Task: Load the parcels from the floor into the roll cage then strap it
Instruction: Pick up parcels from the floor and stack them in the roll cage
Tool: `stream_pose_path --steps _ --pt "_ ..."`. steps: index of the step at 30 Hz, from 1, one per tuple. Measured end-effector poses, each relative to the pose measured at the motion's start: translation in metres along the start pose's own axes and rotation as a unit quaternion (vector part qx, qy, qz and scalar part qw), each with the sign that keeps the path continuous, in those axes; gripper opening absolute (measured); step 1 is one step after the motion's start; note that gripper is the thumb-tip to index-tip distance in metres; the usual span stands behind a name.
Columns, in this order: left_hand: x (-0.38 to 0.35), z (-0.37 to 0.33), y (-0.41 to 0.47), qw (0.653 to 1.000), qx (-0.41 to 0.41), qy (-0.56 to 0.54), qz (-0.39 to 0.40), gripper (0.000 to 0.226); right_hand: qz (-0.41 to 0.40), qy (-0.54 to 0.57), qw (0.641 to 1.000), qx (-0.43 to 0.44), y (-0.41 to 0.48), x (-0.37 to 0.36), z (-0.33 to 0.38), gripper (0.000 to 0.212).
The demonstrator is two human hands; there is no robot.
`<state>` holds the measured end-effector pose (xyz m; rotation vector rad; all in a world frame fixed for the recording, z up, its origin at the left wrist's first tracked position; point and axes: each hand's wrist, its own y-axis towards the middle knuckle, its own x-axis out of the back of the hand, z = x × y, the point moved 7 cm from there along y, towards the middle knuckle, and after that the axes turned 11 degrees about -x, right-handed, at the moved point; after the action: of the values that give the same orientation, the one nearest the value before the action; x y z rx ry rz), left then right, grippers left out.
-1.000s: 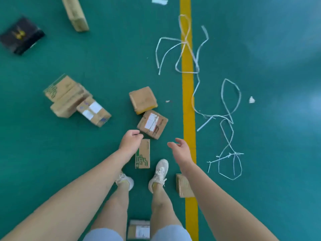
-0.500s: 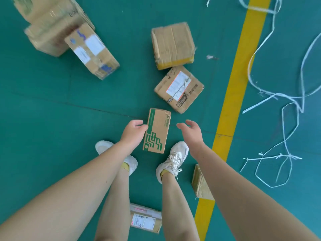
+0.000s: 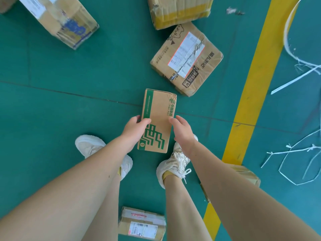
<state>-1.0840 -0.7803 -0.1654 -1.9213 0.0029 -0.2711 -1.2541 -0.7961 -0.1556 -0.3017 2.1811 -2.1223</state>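
Green floor (image 3: 69, 101), yellow painted line (image 3: 257, 84), loose white strapping (image 3: 295, 80). Item: flat brown cardboard parcel with green print (image 3: 159, 115), just ahead of your white trainers (image 3: 173, 164). Your left hand (image 3: 134, 130) pinches its left edge, thumb on top; your right hand (image 3: 183, 132), fingers loosely open, meets its right edge.

Six cardboard parcels show on the floor (image 3: 52, 101): a blue-printed parcel (image 3: 69, 26), a yellow-taped parcel (image 3: 178, 13), a white-labelled parcel (image 3: 186, 58), a green-printed parcel (image 3: 158, 119), a parcel between the legs (image 3: 142, 223) and a parcel behind the right arm (image 3: 246, 173). There are two hands, the left hand (image 3: 134, 130) and the right hand (image 3: 182, 131), two white shoes (image 3: 90, 145) and one yellow line (image 3: 257, 66); the white strapping (image 3: 295, 150) is too tangled to count.
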Motion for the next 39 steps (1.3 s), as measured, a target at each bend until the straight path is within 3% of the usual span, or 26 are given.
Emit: stream_pose_path --steps 3,9,13,16,18,21,25,30,39 --pt "-0.007 -0.001 -0.007 0.999 0.012 -0.036 0.013 0.030 0.020 0.024 1.000 0.000 -0.007 -0.010 0.004 0.030" --pt "0.011 -0.020 -0.042 0.998 0.000 -0.062 -0.024 0.028 0.000 0.016 1.000 0.019 -0.043 -0.014 0.019 0.037" --pt "0.042 -0.050 -0.073 0.995 -0.022 -0.085 -0.040 0.009 -0.019 0.010 1.000 0.020 -0.088 -0.016 0.041 0.039" --pt "0.073 -0.075 -0.105 0.990 -0.020 -0.128 -0.051 0.012 -0.028 -0.001 0.999 0.030 -0.135 -0.022 0.065 0.038" --pt "0.096 -0.097 -0.130 0.987 -0.022 -0.149 -0.049 0.030 -0.023 -0.006 0.999 0.049 -0.171 -0.029 0.085 0.034" --pt "0.133 -0.131 -0.172 0.985 -0.027 -0.164 -0.033 0.053 -0.015 -0.012 0.997 0.069 -0.235 -0.046 0.114 0.042" --pt "0.192 -0.181 -0.240 0.979 -0.051 -0.195 -0.035 0.051 -0.002 -0.014 0.992 0.125 -0.327 -0.083 0.158 0.052" --pt "0.274 -0.228 -0.325 0.966 -0.095 -0.228 -0.078 0.052 0.015 -0.038 0.981 0.190 -0.447 -0.137 0.197 0.038" --pt "0.403 -0.275 -0.451 0.943 -0.163 -0.259 -0.127 0.052 0.024 -0.126 0.967 0.221 -0.604 -0.227 0.229 0.039"
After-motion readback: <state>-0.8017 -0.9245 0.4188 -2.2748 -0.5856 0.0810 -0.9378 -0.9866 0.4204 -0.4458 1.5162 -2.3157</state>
